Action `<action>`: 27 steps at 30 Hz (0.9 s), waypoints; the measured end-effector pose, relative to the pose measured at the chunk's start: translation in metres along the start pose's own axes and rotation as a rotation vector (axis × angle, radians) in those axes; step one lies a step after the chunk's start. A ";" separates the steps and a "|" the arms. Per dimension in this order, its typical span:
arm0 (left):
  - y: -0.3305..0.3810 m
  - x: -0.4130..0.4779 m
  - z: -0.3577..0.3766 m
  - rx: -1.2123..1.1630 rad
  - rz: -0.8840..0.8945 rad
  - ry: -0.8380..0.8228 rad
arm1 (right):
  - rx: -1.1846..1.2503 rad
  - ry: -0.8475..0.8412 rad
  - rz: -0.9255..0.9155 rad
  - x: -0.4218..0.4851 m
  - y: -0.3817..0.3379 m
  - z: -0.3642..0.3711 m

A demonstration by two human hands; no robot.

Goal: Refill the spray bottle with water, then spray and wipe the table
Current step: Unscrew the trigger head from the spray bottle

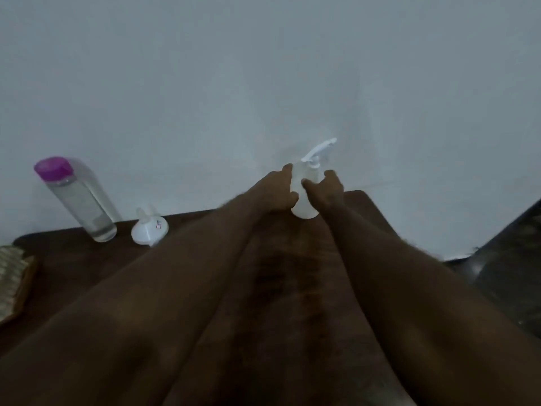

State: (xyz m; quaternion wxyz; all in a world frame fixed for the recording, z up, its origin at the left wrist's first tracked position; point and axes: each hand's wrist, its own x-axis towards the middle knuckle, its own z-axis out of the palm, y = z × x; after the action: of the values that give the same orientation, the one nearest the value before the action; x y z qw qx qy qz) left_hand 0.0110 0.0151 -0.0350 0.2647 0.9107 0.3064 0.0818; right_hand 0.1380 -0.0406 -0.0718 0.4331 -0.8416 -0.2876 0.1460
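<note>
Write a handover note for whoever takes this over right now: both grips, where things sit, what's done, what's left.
Left grip and right grip: both hold the spray bottle, which stands upright at the far edge of the table, by the wall.
Water bottle: purple cap on, clear liquid inside, standing far left. The white funnel lies just right of it.
Done: nothing visible; the sprayer head is still on.
Left: take the head off, fill through the funnel, refit the head, spray, wipe.
</note>
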 end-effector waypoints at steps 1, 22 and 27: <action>-0.006 0.003 0.006 -0.013 -0.004 0.013 | 0.017 0.023 0.006 0.006 0.006 0.005; -0.082 -0.134 0.081 -0.160 -0.074 0.368 | 0.047 0.106 -0.546 -0.111 0.023 0.077; -0.076 -0.214 0.090 -0.259 -0.109 0.366 | 0.077 -0.009 -0.607 -0.190 0.029 0.065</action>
State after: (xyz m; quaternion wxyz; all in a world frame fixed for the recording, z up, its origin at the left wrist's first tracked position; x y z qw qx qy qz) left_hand -0.1710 -0.1010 -0.1492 0.3231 0.8213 0.3849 0.2700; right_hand -0.0344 -0.1280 -0.1334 0.4871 -0.6998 -0.5220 0.0245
